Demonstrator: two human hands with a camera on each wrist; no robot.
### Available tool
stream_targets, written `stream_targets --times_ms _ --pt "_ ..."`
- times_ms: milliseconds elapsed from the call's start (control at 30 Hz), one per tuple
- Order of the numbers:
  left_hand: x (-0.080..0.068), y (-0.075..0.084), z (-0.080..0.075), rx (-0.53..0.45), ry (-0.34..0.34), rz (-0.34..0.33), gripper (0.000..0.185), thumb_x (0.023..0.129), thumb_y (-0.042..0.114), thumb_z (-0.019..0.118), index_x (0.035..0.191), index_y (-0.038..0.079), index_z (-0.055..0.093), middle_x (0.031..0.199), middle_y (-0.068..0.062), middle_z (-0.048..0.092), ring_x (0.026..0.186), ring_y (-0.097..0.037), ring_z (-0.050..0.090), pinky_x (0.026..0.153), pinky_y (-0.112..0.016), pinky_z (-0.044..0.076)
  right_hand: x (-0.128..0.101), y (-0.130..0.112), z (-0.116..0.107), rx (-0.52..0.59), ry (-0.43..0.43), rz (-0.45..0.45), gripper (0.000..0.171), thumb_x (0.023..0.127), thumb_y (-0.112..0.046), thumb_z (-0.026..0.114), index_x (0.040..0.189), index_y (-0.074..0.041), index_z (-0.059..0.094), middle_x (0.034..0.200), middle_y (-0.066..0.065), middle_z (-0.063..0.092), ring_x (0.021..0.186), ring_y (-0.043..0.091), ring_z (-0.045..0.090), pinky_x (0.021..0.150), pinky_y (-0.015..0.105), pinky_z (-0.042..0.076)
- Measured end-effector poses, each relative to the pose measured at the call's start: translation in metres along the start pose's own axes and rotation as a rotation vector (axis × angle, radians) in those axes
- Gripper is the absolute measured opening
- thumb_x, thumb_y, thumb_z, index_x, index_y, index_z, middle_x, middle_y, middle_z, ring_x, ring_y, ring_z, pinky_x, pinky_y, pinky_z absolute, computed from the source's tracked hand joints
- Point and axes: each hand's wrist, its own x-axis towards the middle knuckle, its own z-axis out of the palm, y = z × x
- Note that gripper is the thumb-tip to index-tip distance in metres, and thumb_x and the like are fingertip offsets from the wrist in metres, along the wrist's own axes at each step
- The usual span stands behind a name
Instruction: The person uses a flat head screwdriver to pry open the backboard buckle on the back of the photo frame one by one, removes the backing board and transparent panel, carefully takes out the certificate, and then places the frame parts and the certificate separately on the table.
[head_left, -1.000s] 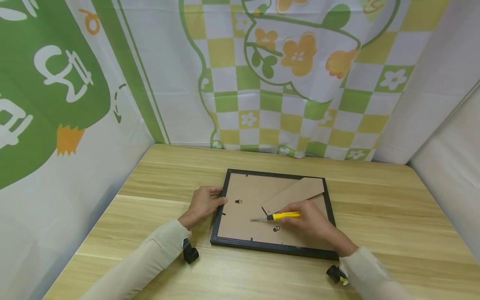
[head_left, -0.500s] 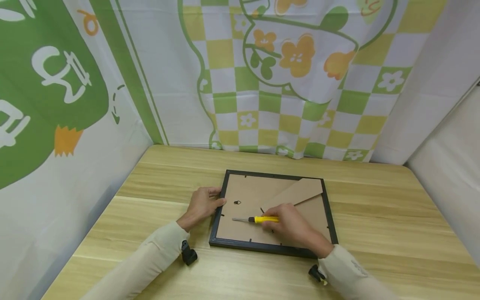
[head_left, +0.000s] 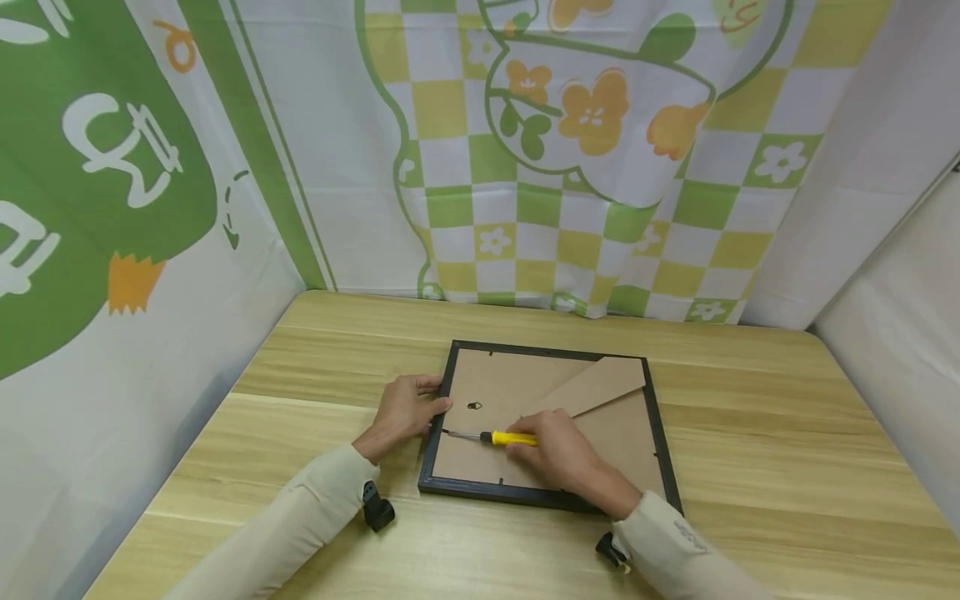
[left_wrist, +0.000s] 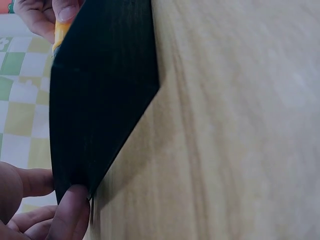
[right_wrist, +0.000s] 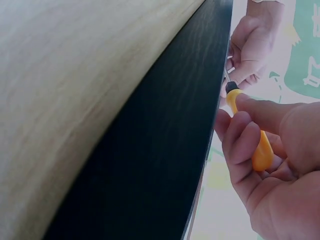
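Bright even light, soft shadows, blurry wrist views

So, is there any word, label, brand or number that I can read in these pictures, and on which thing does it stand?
White Korean-like letters on the green cloth: cut off, not readable.
Small mark on the right sleeve: too small to read.
Picture frame and screwdriver: no text.

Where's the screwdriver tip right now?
Head view: the screwdriver lies across the frame back, its tip at the left inner edge beside the left hand.
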Motion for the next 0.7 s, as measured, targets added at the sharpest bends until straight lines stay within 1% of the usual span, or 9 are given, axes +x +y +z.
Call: stream_targets --times_ms 167,300,433,600,700 --pt "0.0 0.0 0.0 0.006 0.002 -0.012 0.046 0.088 0.012 0.072 0.131 0.002 0.061 0.131 -0.022 0.062 0.079 -0.021 0.074 0.053 -0.028 0.06 0.001 -0.001 0.003 -0.005 0.027 -0.008 0.017 0.084 -0.016 0.076 0.1 -0.009 0.077 0.099 0.007 0.077 0.082 0.014 0.067 0.073 0.034 0.057" --pt "0.0 0.0 -0.001 0.014 0.003 -0.017 0.046 0.088 0.013 0.072 0.132 0.002 0.061 0.133 -0.023 0.061 0.078 -0.021 0.074 0.053 -0.028 0.06 0.003 -0.002 0.007 -0.003 0.054 -0.03 0.017 0.084 -0.016 0.076 0.099 -0.009 0.078 0.098 0.007 0.077 0.082 0.015 0.069 0.072 0.033 0.057" --pt "0.0 0.0 -0.001 0.016 -0.001 -0.008 0.046 0.089 0.014 0.072 0.132 0.002 0.061 0.133 -0.023 0.06 0.076 -0.02 0.074 0.053 -0.029 0.06 0.004 -0.004 0.01 -0.001 0.07 -0.044 0.017 0.084 -0.015 0.077 0.099 -0.009 0.077 0.096 0.006 0.077 0.079 0.014 0.068 0.069 0.03 0.056" --pt "0.0 0.0 0.0 0.013 -0.001 0.004 0.046 0.089 0.012 0.072 0.132 0.002 0.061 0.132 -0.023 0.061 0.075 -0.019 0.074 0.052 -0.029 0.059 0.008 -0.008 0.007 0.012 0.05 -0.036 0.017 0.086 -0.015 0.075 0.101 -0.008 0.077 0.097 0.006 0.077 0.076 0.009 0.064 0.068 0.026 0.054" --pt "-0.001 0.0 -0.001 0.014 0.004 0.001 0.046 0.088 0.013 0.072 0.132 0.002 0.061 0.131 -0.022 0.062 0.075 -0.019 0.074 0.052 -0.029 0.059 0.012 -0.014 0.003 0.015 0.043 -0.047 0.017 0.087 -0.015 0.074 0.103 -0.008 0.077 0.1 0.006 0.077 0.076 0.008 0.063 0.069 0.026 0.055"
